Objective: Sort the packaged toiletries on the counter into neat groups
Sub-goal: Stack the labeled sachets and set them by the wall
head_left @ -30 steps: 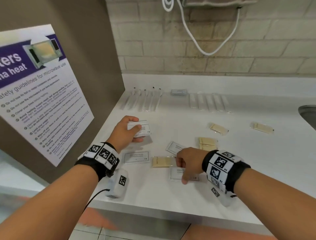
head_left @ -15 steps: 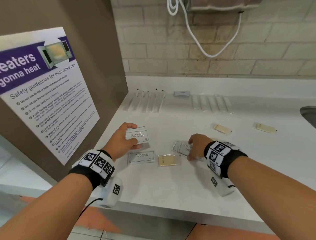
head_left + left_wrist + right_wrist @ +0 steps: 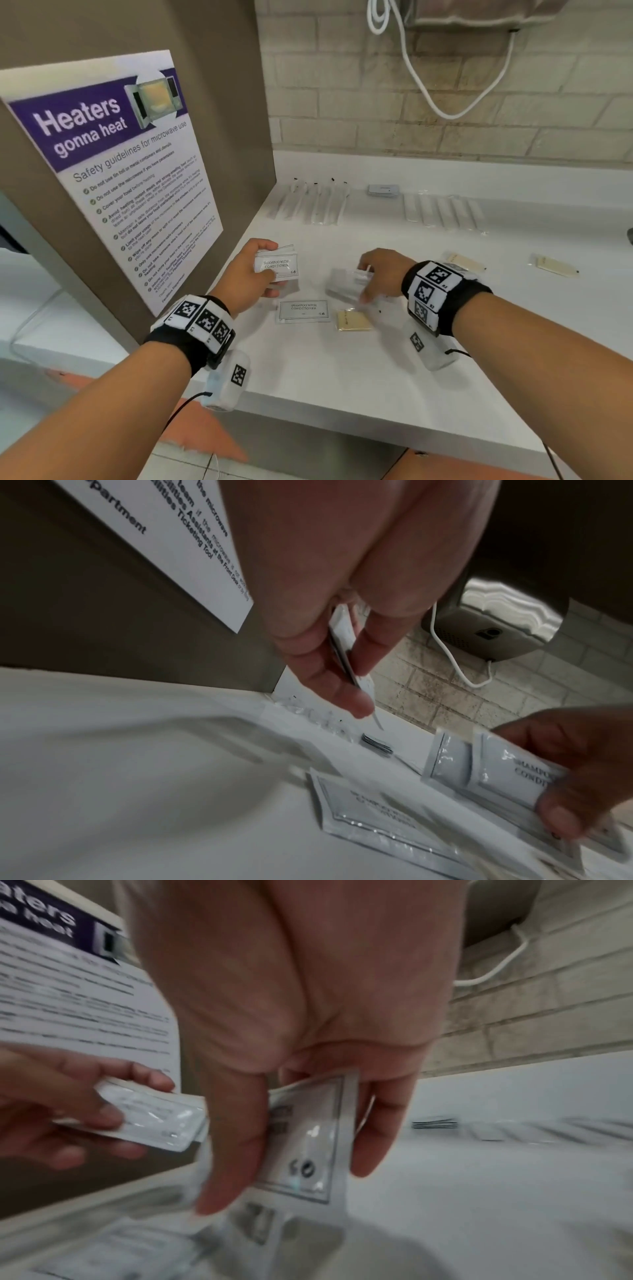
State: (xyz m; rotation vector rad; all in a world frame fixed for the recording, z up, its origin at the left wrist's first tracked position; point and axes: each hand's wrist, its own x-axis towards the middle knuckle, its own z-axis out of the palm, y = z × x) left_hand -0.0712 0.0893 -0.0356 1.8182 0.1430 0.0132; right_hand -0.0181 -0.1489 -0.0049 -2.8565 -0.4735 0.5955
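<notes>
My left hand [image 3: 255, 270] grips a small stack of white "shampoo with conditioner" sachets [image 3: 277, 265] above the counter's left side; the left wrist view shows the stack [image 3: 346, 647] edge-on between thumb and fingers. My right hand [image 3: 376, 274] pinches more white sachets [image 3: 346, 282], blurred by motion, just right of the left hand; in the right wrist view thumb and fingers hold a sachet [image 3: 308, 1137]. One more shampoo sachet [image 3: 303, 311] lies flat on the counter below both hands, with a yellow packet [image 3: 352, 320] beside it.
At the back of the white counter [image 3: 342, 377] lie a row of clear long packets [image 3: 308, 205], a grey sachet stack [image 3: 383, 190] and a row of white strips [image 3: 442, 212]. Two yellow packets [image 3: 466, 262] [image 3: 555, 266] lie right. A poster panel [image 3: 113, 178] walls the left.
My right hand picked up sachets from the counter's middle and carried them left and up toward my left hand. The left hand kept holding its stack.
</notes>
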